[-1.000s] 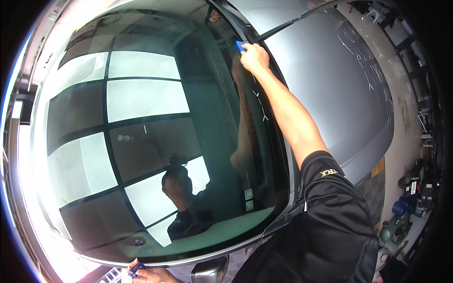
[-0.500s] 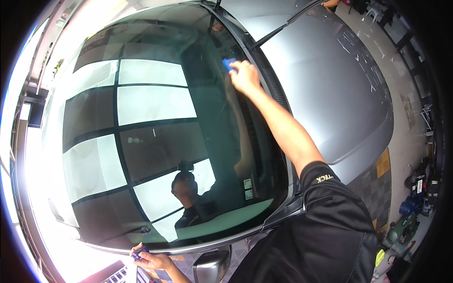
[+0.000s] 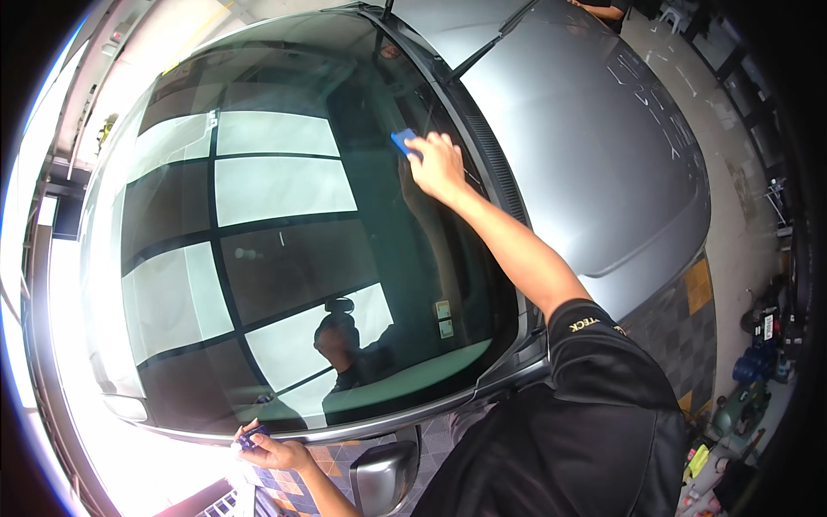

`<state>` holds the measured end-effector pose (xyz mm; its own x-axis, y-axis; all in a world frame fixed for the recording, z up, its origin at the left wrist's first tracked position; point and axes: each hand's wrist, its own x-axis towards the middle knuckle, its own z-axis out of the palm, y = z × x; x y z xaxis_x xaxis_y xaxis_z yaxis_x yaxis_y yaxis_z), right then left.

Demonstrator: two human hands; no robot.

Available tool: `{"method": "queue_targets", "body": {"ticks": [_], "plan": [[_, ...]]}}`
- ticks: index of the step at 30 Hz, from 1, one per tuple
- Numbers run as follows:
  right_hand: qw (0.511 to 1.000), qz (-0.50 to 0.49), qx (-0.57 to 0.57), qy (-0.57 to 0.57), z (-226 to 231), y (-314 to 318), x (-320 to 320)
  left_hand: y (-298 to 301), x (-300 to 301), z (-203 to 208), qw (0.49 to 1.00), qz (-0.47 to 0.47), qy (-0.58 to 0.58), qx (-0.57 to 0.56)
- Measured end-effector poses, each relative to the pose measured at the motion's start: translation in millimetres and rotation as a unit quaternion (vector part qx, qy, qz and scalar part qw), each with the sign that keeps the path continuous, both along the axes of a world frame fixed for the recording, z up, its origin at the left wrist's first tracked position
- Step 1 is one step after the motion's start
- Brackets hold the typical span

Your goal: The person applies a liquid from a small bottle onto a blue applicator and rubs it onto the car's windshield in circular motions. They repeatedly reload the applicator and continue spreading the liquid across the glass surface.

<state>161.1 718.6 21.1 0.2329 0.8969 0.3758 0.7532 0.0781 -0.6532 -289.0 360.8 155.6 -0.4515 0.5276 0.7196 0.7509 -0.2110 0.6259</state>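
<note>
A car's dark windshield (image 3: 293,258) spreads before me, full of bright panel reflections. Far out over the glass, near its lower edge by the hood, my right hand (image 3: 438,165) grips a small blue block-shaped applicator (image 3: 404,140) against the surface. Its fingers are bent over the block. At the near side edge of the windshield, my left hand (image 3: 274,451) is closed around a small dark blue bottle-like object (image 3: 252,437), partly covered by the fingers. Two small stickers (image 3: 444,320) show on the glass below my right forearm.
The silver hood (image 3: 594,155) lies to the right, with a raised wiper arm (image 3: 491,52) above its base. A side mirror (image 3: 385,476) juts out near my left forearm. Another person's arm (image 3: 599,10) shows beyond the hood. Equipment, including a green tank (image 3: 741,407), stands at the far right.
My right hand has slid the blue applicator a little nearer and to the left on the glass. The left hand keeps its hold, almost in place. The view has shifted slightly.
</note>
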Motion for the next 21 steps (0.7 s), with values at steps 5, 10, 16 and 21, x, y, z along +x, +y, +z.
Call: {"method": "queue_targets", "body": {"ticks": [5,10,16,21], "plan": [[0.987,-0.153,-0.033,-0.029,-33,-3,75,5,0,-4,1.000,-0.003,-0.011,0.009],[0.996,-0.082,0.016,-0.034,-7,-16,22,6,5,0,1.000,-0.005,-0.026,-0.003],[0.997,-0.071,0.018,-0.021,-26,-70,29,1,9,6,1.000,-0.018,-0.021,0.006],[0.987,-0.156,-0.026,-0.016,-27,-19,52,13,8,5,1.000,-0.026,-0.007,0.015]]}}
